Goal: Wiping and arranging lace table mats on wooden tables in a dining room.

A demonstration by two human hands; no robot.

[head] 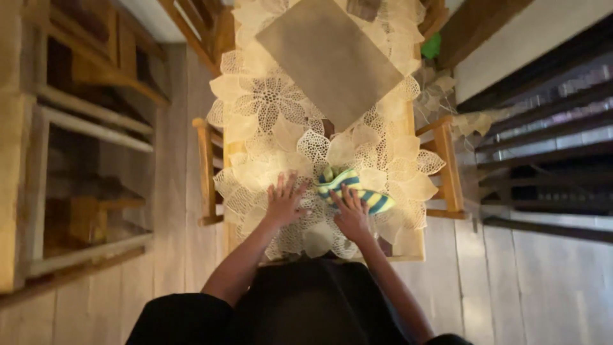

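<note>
The person leans over the narrow wooden counter [414, 250], which a cream lace cloth with leaf shapes [268, 102] covers. The left hand [284, 201] lies flat on the lace, fingers spread wide, holding nothing. The right hand [350, 214] presses on a striped rag in yellow, green and blue [357, 188], fingers resting over its near edge.

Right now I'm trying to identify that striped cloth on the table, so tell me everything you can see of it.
The striped cloth is soft fabric, banded in yellow, green and dark blue. It lies crumpled in a loose bunch on the lace table cover, near the table's close end. The right hand rests flat on its near edge; the left hand lies beside it, apart from it.
</note>
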